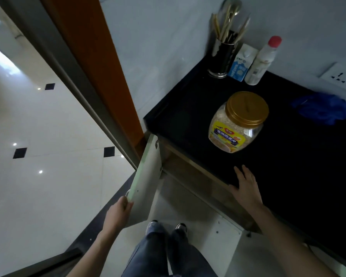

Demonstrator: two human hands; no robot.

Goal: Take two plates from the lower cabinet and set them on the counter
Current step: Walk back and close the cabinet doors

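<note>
The left hand [119, 209] is clamped on the outer edge of the open lower cabinet door [146, 176], while the right hand [246, 186] lies flat, fingers spread, on the front edge of the black counter [288, 156]. No plates show; the cabinet's inside is hidden under the counter. A gold-lidded jar [238, 120] stands near the counter's front, with a utensil holder [222, 56], a carton [241, 63] and a red-capped bottle [263, 60] at the wall, a blue cloth [322, 107] to the right. Glossy white floor tiles [38, 136] lie left of the doorway.
</note>
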